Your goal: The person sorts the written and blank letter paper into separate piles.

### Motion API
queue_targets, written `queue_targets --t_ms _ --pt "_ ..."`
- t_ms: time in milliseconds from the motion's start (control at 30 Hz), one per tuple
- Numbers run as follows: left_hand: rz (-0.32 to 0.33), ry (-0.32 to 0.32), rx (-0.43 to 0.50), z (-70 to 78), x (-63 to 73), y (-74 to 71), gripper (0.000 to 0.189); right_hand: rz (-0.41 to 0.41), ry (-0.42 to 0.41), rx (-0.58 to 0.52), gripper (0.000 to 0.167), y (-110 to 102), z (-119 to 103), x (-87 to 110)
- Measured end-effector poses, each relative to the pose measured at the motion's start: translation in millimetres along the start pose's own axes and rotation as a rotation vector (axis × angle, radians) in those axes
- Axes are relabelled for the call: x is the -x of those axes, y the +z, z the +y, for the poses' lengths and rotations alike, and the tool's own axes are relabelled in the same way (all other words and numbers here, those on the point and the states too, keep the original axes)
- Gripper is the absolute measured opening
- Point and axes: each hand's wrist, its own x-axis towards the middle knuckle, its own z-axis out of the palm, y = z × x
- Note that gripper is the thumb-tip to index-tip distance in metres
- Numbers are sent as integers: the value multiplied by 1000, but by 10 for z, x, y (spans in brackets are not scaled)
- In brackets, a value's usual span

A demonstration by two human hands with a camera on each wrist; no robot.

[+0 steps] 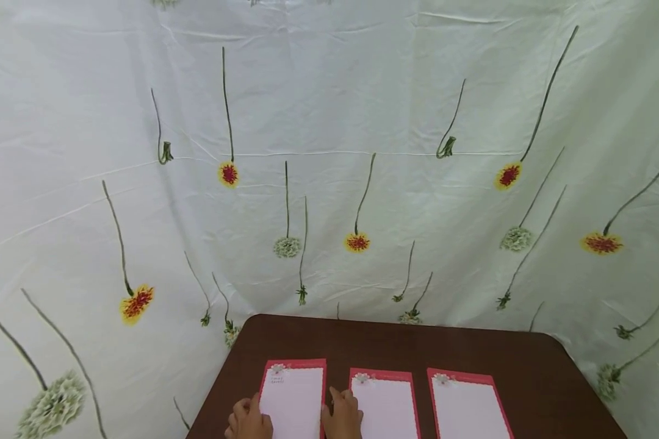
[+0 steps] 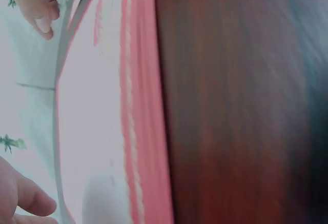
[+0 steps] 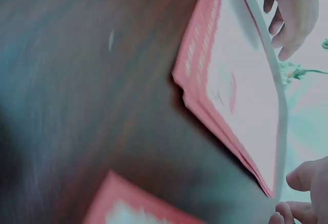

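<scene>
A white notepad with a red border (image 1: 293,399) lies on the brown table, with a flower print and small handwritten lines near its top left corner. In the right wrist view this pad (image 3: 246,75) looks like several stacked layers. My left hand (image 1: 248,419) is at its left edge, fingers loosely bent. At its right edge, my right hand (image 1: 343,416) lies between this pad and a matching middle notepad (image 1: 385,405). Both the left hand (image 3: 296,8) and right hand (image 2: 38,1) show relaxed fingers beside the pad; whether fingertips touch it I cannot tell.
A third matching notepad (image 1: 469,405) lies to the right on the dark brown table (image 1: 417,341). Behind the table hangs a white cloth (image 1: 318,91) printed with flowers on long stems. In the right wrist view a corner of another notepad (image 3: 138,208) appears at the bottom.
</scene>
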Motion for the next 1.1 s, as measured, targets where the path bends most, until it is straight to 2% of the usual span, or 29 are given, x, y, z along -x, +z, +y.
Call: queue_targets --t_ms 200,333,433,633,900,1100 --pt "115 122 58 159 54 39 43 68 -75 9 37 -308 56 -111" --pt "118 206 67 277 111 127 39 135 -83 73 36 -493 161 -175" --pt "88 261 90 388 176 199 38 165 -55 107 35 -624 271 -194" --pt "30 350 119 602 348 358 33 162 3 159 41 -822 517 -184" --pt "-196 382 64 812 522 466 36 150 92 243 45 -964 850 -96" --pt "-268 413 51 826 590 561 35 121 169 271 41 -1005 1007 18"
